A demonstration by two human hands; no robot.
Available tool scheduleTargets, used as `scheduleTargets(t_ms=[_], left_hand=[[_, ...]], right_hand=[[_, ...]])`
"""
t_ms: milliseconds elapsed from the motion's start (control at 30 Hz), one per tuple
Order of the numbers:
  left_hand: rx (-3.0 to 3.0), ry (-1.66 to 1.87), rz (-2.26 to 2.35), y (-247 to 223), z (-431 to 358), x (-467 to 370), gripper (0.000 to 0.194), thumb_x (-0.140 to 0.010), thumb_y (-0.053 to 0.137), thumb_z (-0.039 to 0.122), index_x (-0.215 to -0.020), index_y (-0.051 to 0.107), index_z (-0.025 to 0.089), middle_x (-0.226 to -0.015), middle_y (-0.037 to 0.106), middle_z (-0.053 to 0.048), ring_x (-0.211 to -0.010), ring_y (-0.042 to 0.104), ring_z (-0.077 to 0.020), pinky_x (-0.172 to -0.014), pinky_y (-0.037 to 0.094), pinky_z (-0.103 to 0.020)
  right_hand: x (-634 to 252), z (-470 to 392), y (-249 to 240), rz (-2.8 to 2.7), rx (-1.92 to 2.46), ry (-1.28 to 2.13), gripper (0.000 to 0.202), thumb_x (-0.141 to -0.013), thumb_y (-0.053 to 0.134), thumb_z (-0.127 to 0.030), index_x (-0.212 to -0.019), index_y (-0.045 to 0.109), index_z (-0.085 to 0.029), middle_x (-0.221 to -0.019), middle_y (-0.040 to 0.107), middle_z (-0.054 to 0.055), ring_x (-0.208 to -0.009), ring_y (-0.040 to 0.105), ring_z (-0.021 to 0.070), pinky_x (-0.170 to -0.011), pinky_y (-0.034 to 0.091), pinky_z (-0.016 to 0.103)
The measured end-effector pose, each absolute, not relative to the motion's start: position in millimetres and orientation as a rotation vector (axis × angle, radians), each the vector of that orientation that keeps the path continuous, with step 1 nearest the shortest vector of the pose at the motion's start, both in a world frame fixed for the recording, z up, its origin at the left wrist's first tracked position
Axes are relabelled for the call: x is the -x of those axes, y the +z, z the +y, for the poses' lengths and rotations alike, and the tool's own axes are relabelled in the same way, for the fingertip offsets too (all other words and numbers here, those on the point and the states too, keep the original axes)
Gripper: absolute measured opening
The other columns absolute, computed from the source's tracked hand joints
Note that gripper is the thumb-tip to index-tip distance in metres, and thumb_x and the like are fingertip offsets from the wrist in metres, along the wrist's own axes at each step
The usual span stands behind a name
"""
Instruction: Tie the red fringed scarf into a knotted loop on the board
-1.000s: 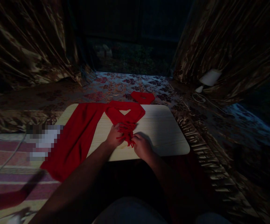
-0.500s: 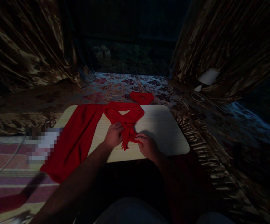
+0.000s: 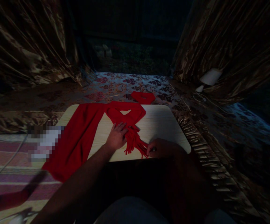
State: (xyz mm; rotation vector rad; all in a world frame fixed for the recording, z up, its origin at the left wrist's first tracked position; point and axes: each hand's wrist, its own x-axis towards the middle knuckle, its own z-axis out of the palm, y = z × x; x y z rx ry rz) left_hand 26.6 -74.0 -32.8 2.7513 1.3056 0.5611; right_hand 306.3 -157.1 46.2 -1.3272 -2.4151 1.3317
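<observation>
A red fringed scarf lies looped on the small wooden table, its tassels spread toward the front edge. My left hand rests on the scarf just above the tassels, fingers stretched out and flat. At the lower right, my right hand is closed with fingertips pinching the ends of some fringe strands. Its palm side is in shadow. To the left, a long red cloth drapes across the table and over its front edge.
Another folded red piece lies behind the table on the patterned cover. A white lamp with a cord stands at the right. A striped cloth and a red object are at the lower left. Curtains hang on both sides.
My right hand has moved right and toward me, drawing fringe strands out straight. The bunched tassels have spread out. My left hand's fingers have flattened onto the scarf.
</observation>
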Motion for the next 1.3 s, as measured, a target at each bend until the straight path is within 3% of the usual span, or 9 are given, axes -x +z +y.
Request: scheduleTargets(t_ms=[67,167,233,333,400,567,733,1033,1300], left_hand=[[-2.759,0.551,1.297,-33,-75,-27,0.043,-0.080,0.060,0.028,-0.121,0.072,0.021,-0.151,0.052,-0.015,-0.143,0.042,-0.0378,-0.118,0.028,-0.060],[-2.764,0.524,1.286,-32,-77,-26,0.039,-0.081,0.061,0.028,-0.117,0.074,0.022,-0.154,0.049,-0.015,-0.145,0.039,-0.0386,-0.117,0.029,-0.061],[-2.765,0.515,1.283,-31,-77,-26,0.039,-0.080,0.061,0.028,-0.117,0.074,0.023,-0.155,0.048,-0.014,-0.146,0.038,-0.0387,-0.117,0.029,-0.060],[-2.778,0.510,1.267,-31,-76,-25,0.041,-0.080,0.062,0.029,-0.118,0.074,0.022,-0.156,0.046,-0.014,-0.147,0.037,-0.0382,-0.118,0.028,-0.060],[-2.785,0.515,1.251,-32,-75,-24,0.044,-0.081,0.061,0.030,-0.123,0.072,0.021,-0.156,0.046,-0.015,-0.147,0.036,-0.0376,-0.119,0.027,-0.059],[-2.745,0.558,1.237,-35,-71,-23,0.061,-0.083,0.062,0.033,-0.144,0.058,0.026,-0.156,0.047,-0.012,-0.147,0.037,-0.0347,-0.120,0.027,-0.056],[-2.738,0.557,1.246,-38,-70,-22,0.064,-0.080,0.063,0.032,-0.144,0.058,0.027,-0.157,0.046,-0.011,-0.148,0.036,-0.0341,-0.121,0.025,-0.056],[-2.732,0.568,1.248,-38,-70,-22,0.062,-0.082,0.063,0.033,-0.144,0.059,0.028,-0.157,0.046,-0.011,-0.147,0.037,-0.0341,-0.120,0.026,-0.056],[-2.715,0.591,1.266,-38,-71,-23,0.058,-0.085,0.063,0.038,-0.142,0.060,0.030,-0.156,0.048,-0.009,-0.146,0.039,-0.0335,-0.119,0.027,-0.057]], right_hand=[[-303,-144,45,-2.316,1.349,1.250,0.015,-0.081,0.061,-0.021,-0.081,0.076,-0.017,-0.071,0.072,0.000,-0.061,0.060,0.0115,-0.061,0.040,0.021],[-288,-123,34,-2.082,1.452,0.821,0.014,-0.082,0.059,-0.017,-0.077,0.072,-0.015,-0.069,0.068,0.001,-0.064,0.058,0.0119,-0.063,0.040,0.022],[-275,-112,23,-1.982,1.451,0.651,0.015,-0.080,0.061,-0.013,-0.088,0.074,-0.014,-0.079,0.070,0.003,-0.069,0.059,0.0123,-0.068,0.042,0.023],[-255,-104,6,-2.039,1.306,0.628,0.041,-0.072,0.066,-0.008,-0.112,0.070,-0.017,-0.109,0.069,0.006,-0.086,0.061,0.0142,-0.078,0.046,0.024],[-244,-105,-4,-2.064,1.260,0.625,0.046,-0.070,0.068,-0.007,-0.115,0.068,-0.017,-0.115,0.067,0.007,-0.094,0.061,0.0157,-0.082,0.047,0.025],[-234,-108,-23,-1.993,1.388,0.627,0.030,-0.076,0.060,-0.005,-0.101,0.070,-0.017,-0.093,0.069,0.002,-0.080,0.060,0.0128,-0.075,0.044,0.022],[-248,-107,-24,-2.038,1.328,0.625,0.022,-0.076,0.058,-0.002,-0.081,0.073,-0.017,-0.080,0.070,0.001,-0.074,0.060,0.0113,-0.071,0.043,0.020],[-290,-118,-9,-2.214,1.405,0.925,0.011,-0.076,0.063,-0.012,-0.075,0.074,-0.014,-0.066,0.070,-0.001,-0.059,0.057,0.0094,-0.058,0.035,0.019],[-276,-130,0,-1.964,1.519,0.620,0.009,-0.079,0.065,-0.013,-0.081,0.072,-0.017,-0.073,0.069,0.000,-0.066,0.058,0.0107,-0.063,0.038,0.021]])
